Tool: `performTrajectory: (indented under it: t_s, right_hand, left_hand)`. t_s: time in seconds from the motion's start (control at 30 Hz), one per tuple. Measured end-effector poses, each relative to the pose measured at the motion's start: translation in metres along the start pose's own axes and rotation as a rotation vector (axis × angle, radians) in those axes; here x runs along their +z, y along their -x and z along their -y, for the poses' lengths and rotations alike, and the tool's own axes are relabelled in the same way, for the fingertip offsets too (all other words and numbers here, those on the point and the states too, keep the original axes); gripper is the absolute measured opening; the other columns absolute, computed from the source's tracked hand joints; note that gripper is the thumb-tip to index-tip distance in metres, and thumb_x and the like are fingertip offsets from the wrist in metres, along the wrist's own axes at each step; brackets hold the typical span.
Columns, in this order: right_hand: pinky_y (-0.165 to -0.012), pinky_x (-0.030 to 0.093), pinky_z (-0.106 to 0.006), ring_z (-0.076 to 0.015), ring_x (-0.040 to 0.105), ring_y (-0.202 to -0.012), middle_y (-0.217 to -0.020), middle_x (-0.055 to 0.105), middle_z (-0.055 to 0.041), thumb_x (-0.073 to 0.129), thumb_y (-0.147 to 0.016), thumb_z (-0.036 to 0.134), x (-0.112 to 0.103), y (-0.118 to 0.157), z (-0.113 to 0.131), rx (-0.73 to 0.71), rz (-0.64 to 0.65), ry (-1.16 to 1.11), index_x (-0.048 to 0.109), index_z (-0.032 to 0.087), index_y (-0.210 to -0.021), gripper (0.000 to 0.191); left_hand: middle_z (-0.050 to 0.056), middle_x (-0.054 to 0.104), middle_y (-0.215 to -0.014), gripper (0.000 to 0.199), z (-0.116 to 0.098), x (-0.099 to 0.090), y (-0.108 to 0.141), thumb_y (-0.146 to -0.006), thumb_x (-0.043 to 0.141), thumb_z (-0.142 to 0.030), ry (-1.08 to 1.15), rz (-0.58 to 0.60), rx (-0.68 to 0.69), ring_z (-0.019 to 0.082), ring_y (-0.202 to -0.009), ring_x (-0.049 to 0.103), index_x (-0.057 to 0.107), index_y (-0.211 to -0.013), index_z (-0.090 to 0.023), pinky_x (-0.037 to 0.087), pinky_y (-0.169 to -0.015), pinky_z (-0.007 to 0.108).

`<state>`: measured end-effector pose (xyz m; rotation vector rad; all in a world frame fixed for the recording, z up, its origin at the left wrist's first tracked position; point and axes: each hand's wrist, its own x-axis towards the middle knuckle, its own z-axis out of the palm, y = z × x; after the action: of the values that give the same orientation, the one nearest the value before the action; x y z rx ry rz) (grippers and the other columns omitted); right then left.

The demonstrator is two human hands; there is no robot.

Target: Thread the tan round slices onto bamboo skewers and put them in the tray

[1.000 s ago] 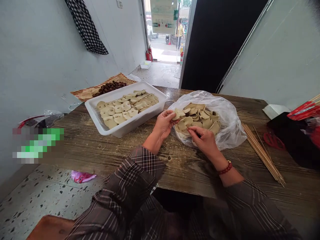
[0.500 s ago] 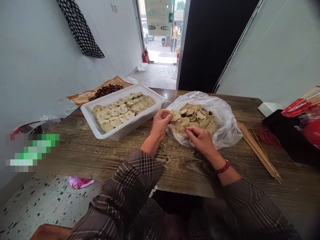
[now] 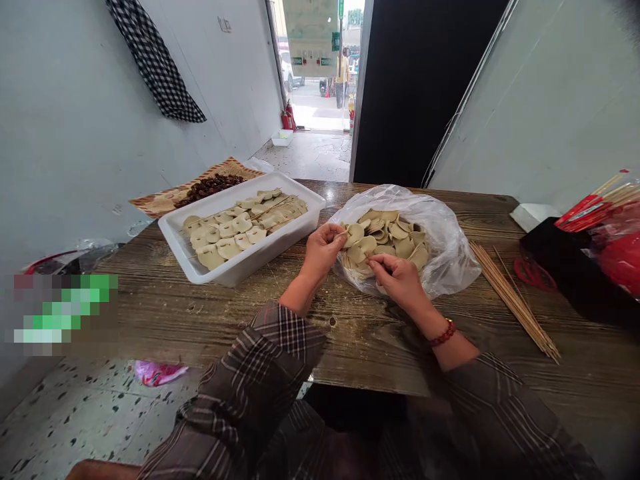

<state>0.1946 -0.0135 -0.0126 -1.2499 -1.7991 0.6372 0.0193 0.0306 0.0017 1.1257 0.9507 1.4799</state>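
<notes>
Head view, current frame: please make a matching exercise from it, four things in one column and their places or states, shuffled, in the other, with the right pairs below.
Things
1. White tray
2. Clear plastic bag
3. Bundle of thin sticks
4. Checkered cloth

Places and states
A. Lying on the wooden tabletop, loose
B. Hanging by the wall
C. Holding pale flat pieces in rows
D. Open around a jumbled heap

Pairs: 1-C; 2-D; 3-A; 4-B
</notes>
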Motion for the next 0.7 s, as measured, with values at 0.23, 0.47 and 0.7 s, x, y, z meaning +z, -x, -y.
performTrajectory:
  t_s: [0.23,0.47,0.7]
  right_hand:
    - [-0.049,0.036,-0.024,-0.0123,0.050,-0.049,-0.051,0.057,0.0016,0.054,-0.089,0.041,0.0014,-0.0009,-0.0029,0.034,-0.025,-0.077,0.072,0.016,-0.083,0.031]
    - [-0.050,0.037,-0.023,-0.0119,0.050,-0.047,-0.049,0.056,0.0024,0.055,-0.089,0.042,0.0051,-0.0011,0.0001,0.054,0.014,-0.147,0.070,0.016,-0.082,0.031]
    - [-0.048,0.036,-0.023,-0.0114,0.048,-0.046,-0.049,0.055,0.0032,0.056,-0.088,0.044,0.0068,-0.0004,0.0048,0.051,0.024,-0.229,0.071,0.017,-0.083,0.031]
  left_hand:
    - [-0.001,0.064,-0.073,0.027,-0.0002,0.0006,0.0014,-0.064,0.081,-0.030,0.163,0.014,-0.125,0.008,-0.063,0.055,0.065,-0.081,-0.015,0.045,-0.059,0.019]
    - [0.003,0.071,-0.079,0.038,-0.0028,-0.0027,0.0007,-0.062,0.086,-0.036,0.370,0.040,-0.307,0.011,-0.066,0.063,0.070,-0.087,-0.013,0.051,-0.061,0.021]
    - [0.005,0.073,-0.084,0.035,-0.0012,-0.0084,-0.0023,-0.070,0.081,-0.044,0.401,0.047,-0.311,0.015,-0.073,0.068,0.070,-0.088,-0.016,0.056,-0.064,0.024]
